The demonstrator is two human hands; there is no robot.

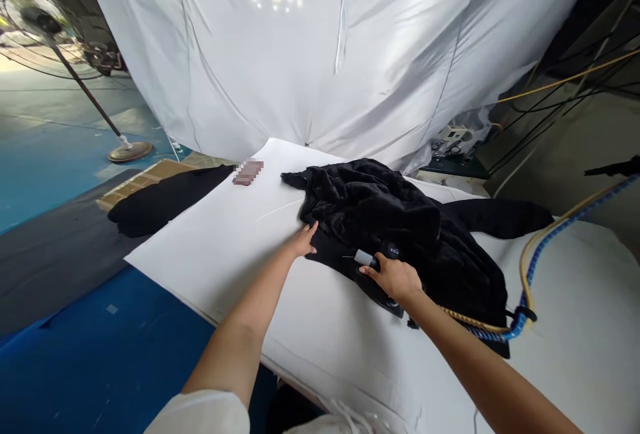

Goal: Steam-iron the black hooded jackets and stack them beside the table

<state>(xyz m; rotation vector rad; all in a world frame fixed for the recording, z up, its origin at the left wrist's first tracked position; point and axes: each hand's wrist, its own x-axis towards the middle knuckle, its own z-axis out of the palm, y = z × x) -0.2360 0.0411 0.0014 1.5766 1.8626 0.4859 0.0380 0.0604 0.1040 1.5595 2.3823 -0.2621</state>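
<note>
A black garment (380, 204) with a shiny, plush-looking surface lies bunched on the white-covered table (240, 231), one sleeve stretched to the right. My left hand (304, 241) rests at its left edge, thumb and fingers spread and pressing the cloth. My right hand (397, 281) is wrapped around the handle of a steam iron (367, 259), which has a grey front end and a small lit display. The iron sits on the near part of the garment; my hand and the dark cloth hide most of its body. A blue and yellow hose (533, 267) trails from it to the right.
White sheeting (310, 54) hangs behind the table. A pixelated reddish-brown item (249, 173) lies at the table's far left corner. Black cloth (170, 201) hangs off the left side over a cardboard box (145, 181). A pedestal fan (130, 151) stands far left.
</note>
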